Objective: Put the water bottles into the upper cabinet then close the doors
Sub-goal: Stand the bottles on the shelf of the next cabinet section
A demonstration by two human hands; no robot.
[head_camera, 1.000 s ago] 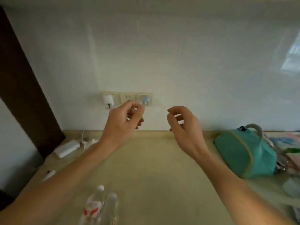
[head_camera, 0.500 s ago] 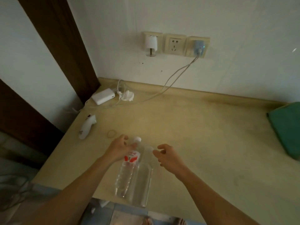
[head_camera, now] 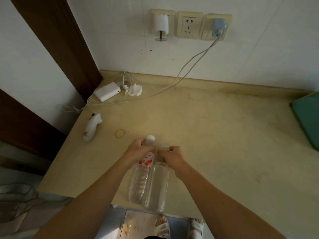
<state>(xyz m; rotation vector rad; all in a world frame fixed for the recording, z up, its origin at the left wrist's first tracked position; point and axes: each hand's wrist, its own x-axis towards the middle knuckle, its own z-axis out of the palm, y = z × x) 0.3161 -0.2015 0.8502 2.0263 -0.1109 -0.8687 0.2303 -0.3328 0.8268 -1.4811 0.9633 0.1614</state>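
Under each grip stands a bottle — left hand (head_camera: 138, 151) on labelled bottle (head_camera: 140, 176), right hand (head_camera: 174, 155) on plain bottle (head_camera: 158, 185).

White charger brick (head_camera: 107, 91), crumpled tissue (head_camera: 135, 90), rubber band (head_camera: 120, 133) on countertop (head_camera: 215, 128)

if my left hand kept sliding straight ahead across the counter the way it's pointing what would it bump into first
Probably nothing close. Your left hand, gripping the labelled bottle, points toward the wall, and the counter ahead looks bare. The rubber band lies slightly left of that line, though depth is hard to judge.
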